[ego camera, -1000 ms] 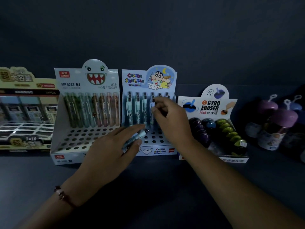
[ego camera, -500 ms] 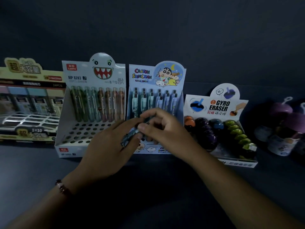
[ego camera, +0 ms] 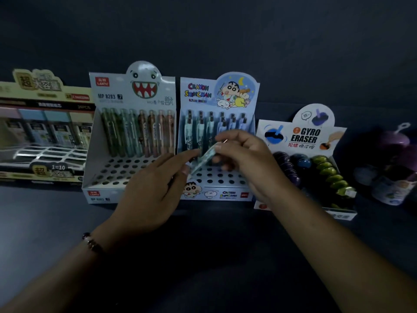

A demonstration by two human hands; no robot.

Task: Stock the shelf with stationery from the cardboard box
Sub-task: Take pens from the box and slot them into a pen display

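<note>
Dark shelf surface (ego camera: 56,222), four display boxes in a row, both hands at the Crayon Shinchan box (ego camera: 217,136).

Largest to smallest: yellow box (ego camera: 42,123) far left; shark-face LANTU pen box (ego camera: 133,123); Crayon Shinchan box with pens standing upright in its back rows; Gyro Eraser box (ego camera: 302,141) to the right. Right hand (ego camera: 246,159), fingers curled, pinches the upper end of a pale pen (ego camera: 204,159), tilted over the perforated tray. Left hand (ego camera: 155,190), fingers fairly straight, touches the pen's lower end; its grip cannot be judged.

Crayon Shinchan pen box (ego camera: 217,195) between monster pen box (ego camera: 108,141) and Gyro Eraser box (ego camera: 302,136)
</note>
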